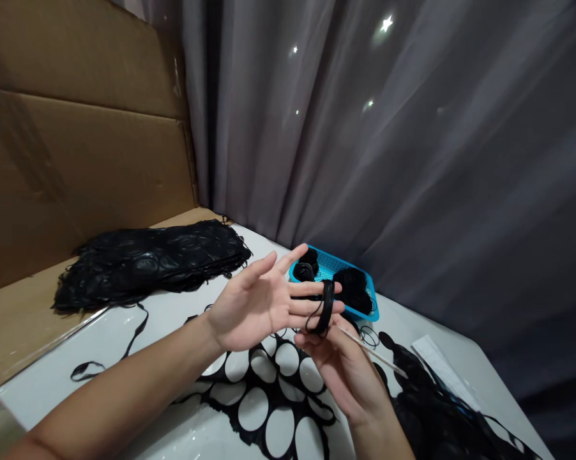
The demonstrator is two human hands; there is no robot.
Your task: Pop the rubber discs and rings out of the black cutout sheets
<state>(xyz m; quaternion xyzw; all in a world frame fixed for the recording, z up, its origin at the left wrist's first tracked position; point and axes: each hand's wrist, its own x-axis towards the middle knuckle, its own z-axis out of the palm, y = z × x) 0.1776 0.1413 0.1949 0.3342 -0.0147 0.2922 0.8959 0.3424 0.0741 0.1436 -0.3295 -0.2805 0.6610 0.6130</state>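
My left hand (254,306) is palm up with its fingers stretched out and spread. A bundle of thin black rings (327,306) loops around several of its fingers near the tips. Just below, my right hand (350,364) has its fingers closed near the lower end of the bundle. From it a thin pale stick (377,354) points down to the right, and its inner end is hidden by the fingers. Under both hands lies a black sheet full of round holes (270,388), partly covered by my forearms.
Behind my hands is a blue basket (376,305) with black ring bundles. A thick stack of black sheets (158,259) lies left, before a large cardboard box (91,147). Black pieces (432,409) and a white paper (444,370) lie right. A grey curtain (412,160) hangs behind the white table (139,377).
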